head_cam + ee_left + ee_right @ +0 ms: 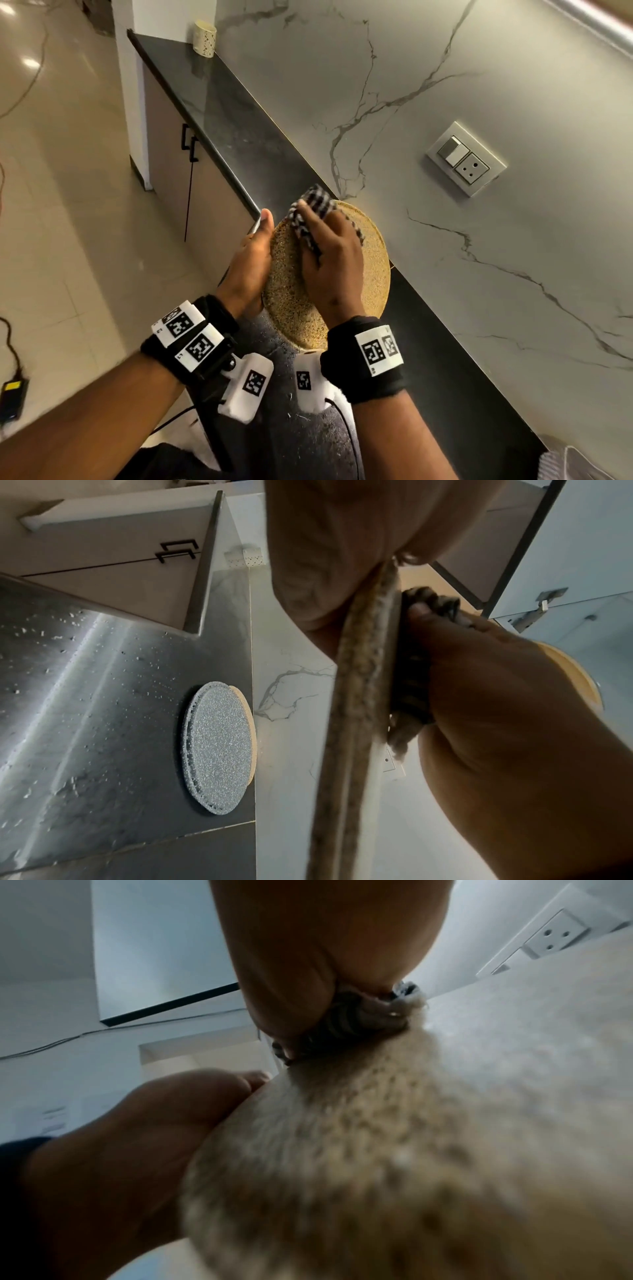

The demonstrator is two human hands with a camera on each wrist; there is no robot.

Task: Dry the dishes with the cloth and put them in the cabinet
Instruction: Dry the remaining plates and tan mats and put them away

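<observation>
A round tan speckled plate (373, 274) is held tilted above the black counter. My left hand (250, 260) grips its left rim, thumb up along the edge; the fingers behind the plate are hidden. My right hand (334, 260) presses a black-and-white checked cloth (310, 209) against the plate's face, fingers curled round the cloth. In the left wrist view the plate (359, 696) shows edge-on, with the cloth (411, 691) bunched under the right hand (507, 737). In the right wrist view the plate (428, 1150) fills the frame, the cloth (342, 1026) under the right hand's fingers.
The black counter (219, 102) runs along a marble-look wall with a switch and socket plate (466, 159). A small cream holder (205, 38) stands at the counter's far end. Lower cabinet doors (171, 178) have black handles. More speckled plates (219, 748) lie stacked on the wet counter.
</observation>
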